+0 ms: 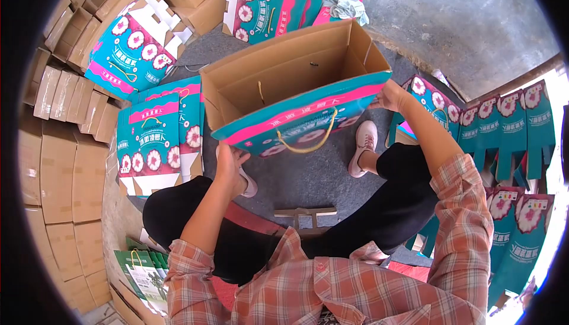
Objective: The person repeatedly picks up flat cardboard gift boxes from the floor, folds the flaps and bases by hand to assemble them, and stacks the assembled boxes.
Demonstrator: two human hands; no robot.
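Observation:
A teal and pink cardboard gift box hangs in front of me above the floor, tilted, its open top showing the bare brown inside. From its printed side loops a yellow cord handle. My left hand grips the box at its left end, with the fingers partly hidden beneath it. At the right end, my right hand is closed on the box's corner, its fingertips partly out of sight. Left of the box lie flat printed cartons of the same design.
Brown cartons are stacked along the left. More printed cartons lie upper left and at the top, near a crumpled cloth. Finished-looking boxes stand in rows at right. A wooden piece sits between my legs.

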